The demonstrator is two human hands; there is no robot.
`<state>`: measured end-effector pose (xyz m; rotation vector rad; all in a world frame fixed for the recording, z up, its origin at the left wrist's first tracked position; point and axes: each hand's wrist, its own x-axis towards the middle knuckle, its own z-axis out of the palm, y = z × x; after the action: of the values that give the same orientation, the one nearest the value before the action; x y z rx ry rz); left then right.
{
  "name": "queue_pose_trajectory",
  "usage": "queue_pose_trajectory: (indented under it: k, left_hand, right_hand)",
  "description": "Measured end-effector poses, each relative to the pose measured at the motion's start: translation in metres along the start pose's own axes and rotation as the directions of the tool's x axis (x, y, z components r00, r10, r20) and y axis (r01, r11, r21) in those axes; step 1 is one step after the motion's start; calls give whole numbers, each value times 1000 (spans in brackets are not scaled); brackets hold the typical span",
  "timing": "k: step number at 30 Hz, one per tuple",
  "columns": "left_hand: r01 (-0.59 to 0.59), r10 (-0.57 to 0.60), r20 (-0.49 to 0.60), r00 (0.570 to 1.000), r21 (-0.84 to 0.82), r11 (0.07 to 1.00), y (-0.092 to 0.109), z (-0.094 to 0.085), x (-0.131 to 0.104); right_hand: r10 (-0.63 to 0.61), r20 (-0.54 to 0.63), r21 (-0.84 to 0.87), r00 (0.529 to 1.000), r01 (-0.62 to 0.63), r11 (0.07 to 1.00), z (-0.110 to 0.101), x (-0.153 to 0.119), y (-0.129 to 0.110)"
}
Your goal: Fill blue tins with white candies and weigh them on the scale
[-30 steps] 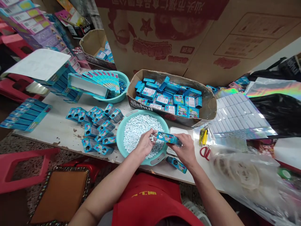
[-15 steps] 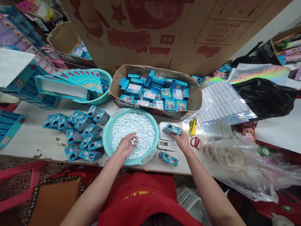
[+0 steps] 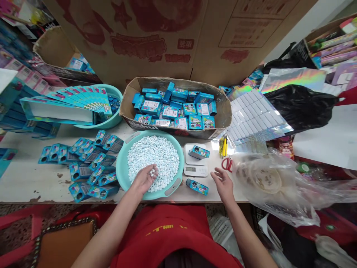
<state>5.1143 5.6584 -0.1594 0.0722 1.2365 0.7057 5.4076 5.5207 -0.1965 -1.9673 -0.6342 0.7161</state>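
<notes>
Over the near side of a turquoise basin (image 3: 120, 163) full of small pale candies (image 3: 153, 154), my left hand (image 3: 145, 179) is cupped palm up with several candies in its curled fingers. My right hand (image 3: 223, 183) is off the table's right part, fingers apart, holding nothing. To its left, a blue candy box (image 3: 199, 152) rests on the pan of a white digital scale (image 3: 196, 170); the display digits are too small to read surely. Another blue box with a round hole (image 3: 197, 187) lies in front of the scale, between the basin and my right hand.
Several blue boxes with holes (image 3: 92, 156) stand left of the basin. Behind it is a cardboard tray (image 3: 223, 115) of closed blue boxes. Red-handled scissors (image 3: 227, 163), a yellow cutter (image 3: 223, 146), a silver label sheet (image 3: 256, 115) and a clear plastic bag (image 3: 262, 182) lie at right.
My right hand has let go of the blue box on the scale and drawn back toward me with open fingers. My left hand still holds candies over the basin. The camera view has shifted slightly.
</notes>
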Motion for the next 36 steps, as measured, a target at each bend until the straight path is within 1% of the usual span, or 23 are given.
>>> queue_pose_trajectory:
  k: [4,8,12,15,17,19,21,22,23,25,26,27,29,30,31,32,33,34,36]
  left_hand:
    - [-43,39,93,995,34,999,4,5,-4]
    - [22,-52,139,989,205,978,5,12,-4]
    - [-28,-28,189,982,285,958,0,14,-3]
    - [-17,-93,250,964,407,913,-3,14,-3]
    - [-60,-71,270,960,450,891,-3,15,-4]
    - [-126,-15,255,967,526,841,1,20,-4]
    - [-180,5,265,964,642,745,7,31,-4]
    - [-222,13,294,956,692,687,11,41,-3]
    - [-279,24,338,941,730,624,15,52,-3]
    - [-413,47,445,894,780,470,22,81,-2]
    - [-487,59,502,863,793,366,24,98,-1]
    - [-558,73,559,826,793,244,25,114,1]
    - [-656,92,656,749,754,-29,24,146,6]
    - [-678,90,695,714,717,-161,22,160,10]
    - [-682,75,722,688,678,-274,19,170,13]
    - [-676,48,737,674,642,-361,15,179,17]
    - [-670,17,744,668,611,-422,12,184,21]
    - [-668,-9,750,662,585,-460,8,188,24]
    - [-681,-27,768,640,551,-482,3,189,30]
  right_hand:
    - [36,-53,11,998,-36,999,-6,-12,15]
    - [49,-76,31,996,-47,998,-2,-15,24]
    - [54,-72,51,996,-50,997,2,-16,32]
    - [58,-73,61,996,-54,997,3,-18,36]
    - [59,-78,65,995,-54,996,2,-20,37]
    - [61,-82,69,995,-55,996,1,-22,37]
    - [66,-85,74,994,-60,995,-1,-24,36]
    - [69,-86,77,994,-62,995,-2,-25,36]
    - [71,-88,81,994,-64,995,-3,-26,35]
    - [76,-94,89,993,-68,994,-5,-28,35]
    - [80,-97,93,992,-71,993,-6,-28,34]
    - [85,-99,96,991,-76,992,-7,-28,34]
    - [101,-98,106,990,-91,990,-9,-28,35]
    - [110,-95,113,989,-99,989,-11,-28,35]
    - [120,-93,121,989,-108,987,-12,-28,36]
    - [129,-92,129,987,-116,985,-14,-27,36]
    - [138,-94,137,986,-124,983,-15,-27,37]
    - [147,-98,144,984,-132,981,-16,-27,39]
    - [163,-112,155,980,-145,977,-18,-27,42]
